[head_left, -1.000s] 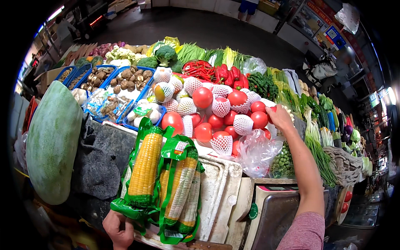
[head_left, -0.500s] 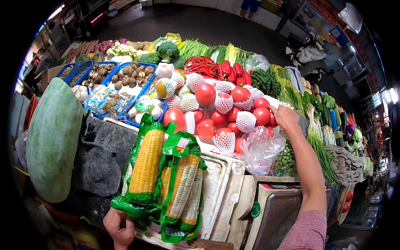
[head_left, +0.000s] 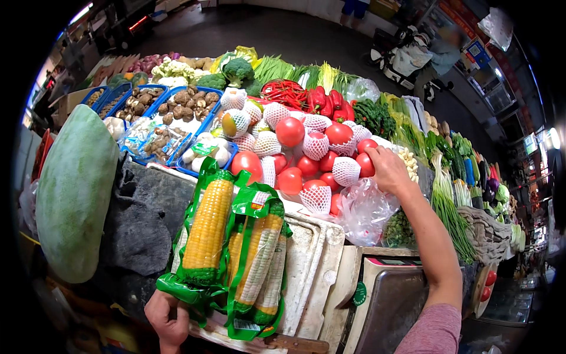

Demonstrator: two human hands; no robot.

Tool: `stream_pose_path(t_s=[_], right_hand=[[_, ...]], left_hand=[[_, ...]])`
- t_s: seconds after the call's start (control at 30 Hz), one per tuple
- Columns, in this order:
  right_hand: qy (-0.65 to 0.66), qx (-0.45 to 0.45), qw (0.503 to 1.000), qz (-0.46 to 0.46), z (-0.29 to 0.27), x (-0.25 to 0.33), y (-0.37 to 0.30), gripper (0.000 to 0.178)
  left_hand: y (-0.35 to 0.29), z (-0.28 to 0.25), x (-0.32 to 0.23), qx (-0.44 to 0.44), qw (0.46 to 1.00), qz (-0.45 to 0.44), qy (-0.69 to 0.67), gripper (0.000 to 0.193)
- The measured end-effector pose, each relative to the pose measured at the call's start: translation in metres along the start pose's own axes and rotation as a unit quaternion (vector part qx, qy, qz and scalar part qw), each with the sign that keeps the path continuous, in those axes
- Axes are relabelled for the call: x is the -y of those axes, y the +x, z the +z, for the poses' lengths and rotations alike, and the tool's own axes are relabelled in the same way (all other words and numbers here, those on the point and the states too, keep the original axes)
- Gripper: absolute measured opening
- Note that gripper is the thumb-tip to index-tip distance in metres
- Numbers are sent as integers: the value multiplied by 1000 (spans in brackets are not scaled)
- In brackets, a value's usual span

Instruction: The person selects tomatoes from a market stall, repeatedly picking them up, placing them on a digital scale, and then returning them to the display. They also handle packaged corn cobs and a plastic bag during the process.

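Observation:
My right hand (head_left: 389, 172) reaches over the red tomatoes (head_left: 290, 132), its fingers curled around a tomato (head_left: 365, 166) at the pile's right side. Several tomatoes wear white foam nets. Just below that hand lies a crumpled clear plastic bag (head_left: 367, 212). Close to me, my left hand (head_left: 167, 318) is closed in a fist against the lower left corner of the green corn packs. What its fingers hold, if anything, is hidden. Through the wrapping show a yellow corn cob (head_left: 207, 227) and paler cobs (head_left: 265, 259) beside it, lying on a white foam box (head_left: 306, 248).
A large winter melon (head_left: 75, 194) stands at the left beside a dark cloth (head_left: 138, 224). Blue trays of mushrooms (head_left: 187, 105) lie behind. A scale (head_left: 392, 310) sits at the right front, with a knife handle (head_left: 298, 343) near it. Spring onions (head_left: 451, 212) lie farther right.
My right hand has shifted left and slightly down, from the white edge beside the tomatoes onto a tomato. White-and-tan pieces now show behind it. My left hand has barely moved.

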State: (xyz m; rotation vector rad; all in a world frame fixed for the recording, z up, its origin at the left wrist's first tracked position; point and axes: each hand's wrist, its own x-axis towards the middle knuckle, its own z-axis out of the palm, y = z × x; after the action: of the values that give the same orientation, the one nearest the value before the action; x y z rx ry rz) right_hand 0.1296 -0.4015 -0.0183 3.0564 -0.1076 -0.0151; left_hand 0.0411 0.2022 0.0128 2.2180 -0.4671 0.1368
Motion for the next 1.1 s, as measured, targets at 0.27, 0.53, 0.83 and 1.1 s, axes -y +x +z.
stream_pose_path(t_s=[0.27, 0.53, 0.83, 1.1], right_hand=[[252, 18, 954, 162, -61, 20, -23, 67], [660, -56, 737, 133, -112, 41, -100, 77], [743, -150, 646, 92, -151, 81, -228, 92], [602, -252, 735, 182, -163, 65, -343, 70]], left_hand=[[-2, 2, 1, -35, 999, 16, 6, 15], [-5, 1, 1, -47, 999, 17, -16, 16], [-6, 4, -13, -49, 998, 15, -34, 12], [-7, 11, 17, -58, 994, 81, 47, 12]])
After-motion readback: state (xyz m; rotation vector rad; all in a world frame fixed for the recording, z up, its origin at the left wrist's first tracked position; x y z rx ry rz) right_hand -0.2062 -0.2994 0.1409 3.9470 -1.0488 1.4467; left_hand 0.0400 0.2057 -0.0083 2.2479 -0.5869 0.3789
